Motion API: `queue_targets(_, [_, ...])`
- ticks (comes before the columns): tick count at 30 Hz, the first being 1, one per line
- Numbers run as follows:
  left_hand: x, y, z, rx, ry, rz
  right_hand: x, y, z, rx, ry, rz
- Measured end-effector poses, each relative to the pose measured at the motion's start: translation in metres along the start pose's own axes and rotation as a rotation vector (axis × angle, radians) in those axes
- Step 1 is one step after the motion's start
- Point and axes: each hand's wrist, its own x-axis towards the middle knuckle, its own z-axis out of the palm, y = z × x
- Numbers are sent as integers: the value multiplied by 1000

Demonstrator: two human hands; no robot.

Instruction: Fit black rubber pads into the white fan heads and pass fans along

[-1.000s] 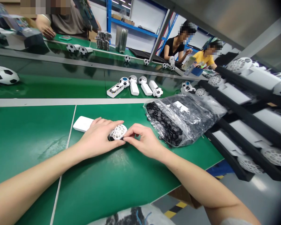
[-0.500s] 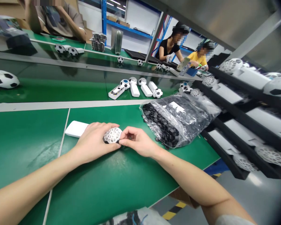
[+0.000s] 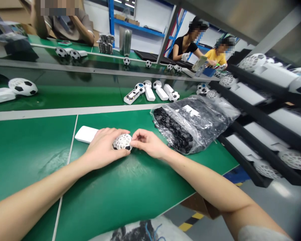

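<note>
Nearest us, pale cloth with dark blotches and blue cords [image 3: 150,231] shows at the lower edge, beneath a smooth green work table [image 3: 97,197] whose surface is scuffed and crossed by a thin white seam. On it our left hand [image 3: 106,145] is wrapped over a white plastic device with an openwork ball head [image 3: 121,141], gripping it near the table's middle; the blocky, round-cornered handle pokes out beyond the wrist side, and the ball's web of ribs, with black patches low on its sides, faces up between thumb and forefinger. Our right hand [image 3: 149,144] has its thumb and forefinger brought together at the ball's right edge; we cannot tell whether a small piece is pinched between them. Just beyond that hand slumps a crinkled, glossy clear plastic bag [image 3: 208,122], full of flat matt-black chips [image 3: 174,129] that show through its near side. At our right, black slatted racks [image 3: 262,110] carry more white devices with lattice heads. Past the table's pale edge strip, on a shiny dark-green belt [image 3: 85,98], we see a cluster of white devices with soccer-ball heads [image 3: 150,91], one showing its inner parts, and a larger one lying far to the left. Farther off, co-workers [image 3: 185,43] sit before blue metal shelving [image 3: 137,25].
</note>
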Motion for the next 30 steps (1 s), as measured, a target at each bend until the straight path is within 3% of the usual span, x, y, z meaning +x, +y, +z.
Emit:
queue_targets(3, [-2,-2,-3,2,-28,28,14,7,-41,-687,225,33])
queue_targets(4, [-2,-3,-4,3,-31,31,18,11,-57,-825,308,77])
queue_targets(6, [-2,-5,-4,1,-46,38,23,20,-82,-977,408,165])
queue_targets(8, [-2,-5,-5,-3,-65,33,23,28,-95,-1040,432,218])
queue_targets(10, [-1,-6,-6,-3,-73,24,19,34,-92,-1093,400,222])
queue_targets(18, [-9,-20,-9,3,-84,83,-9,22,-35,-1092,115,14])
queue_targets(20, [-15,-26,-7,19,-60,71,-13,18,-33,-1079,89,-19])
queue_targets(24, [-24,-27,-1,67,0,9,-13,14,-41,-1070,167,-59])
queue_targets(30, [-21,-26,-2,27,-55,9,-11,4,-44,-977,152,-70])
